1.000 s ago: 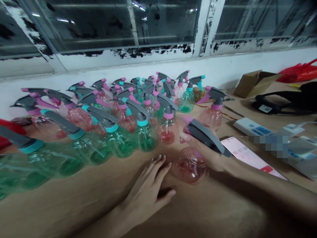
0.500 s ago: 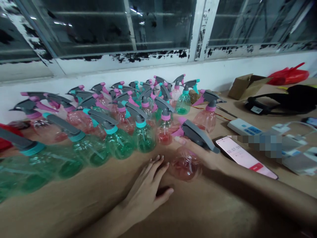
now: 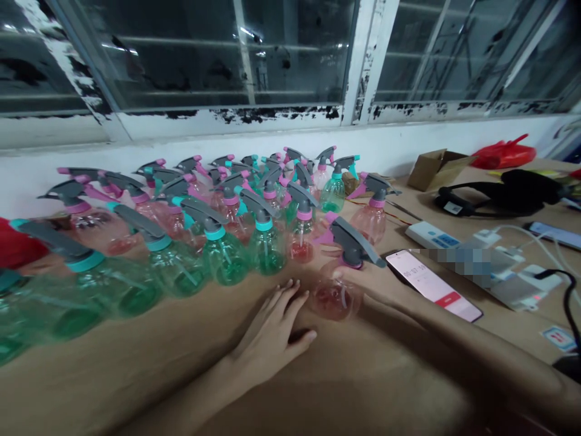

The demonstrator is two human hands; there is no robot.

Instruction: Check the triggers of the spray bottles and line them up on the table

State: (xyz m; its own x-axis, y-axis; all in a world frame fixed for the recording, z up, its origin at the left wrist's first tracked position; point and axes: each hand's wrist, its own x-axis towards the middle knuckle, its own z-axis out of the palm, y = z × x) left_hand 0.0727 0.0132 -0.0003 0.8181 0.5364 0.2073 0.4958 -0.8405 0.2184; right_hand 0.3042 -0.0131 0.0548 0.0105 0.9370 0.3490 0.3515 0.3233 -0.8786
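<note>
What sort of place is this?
Probably a workshop or factory: many translucent pink and green plastic spray bottles, a long white plastic power strip, and white-framed glass windows with black patches.

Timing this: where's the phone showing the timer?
Head view, right of centre: the phone lies between the right forearm and the power strip.
</note>
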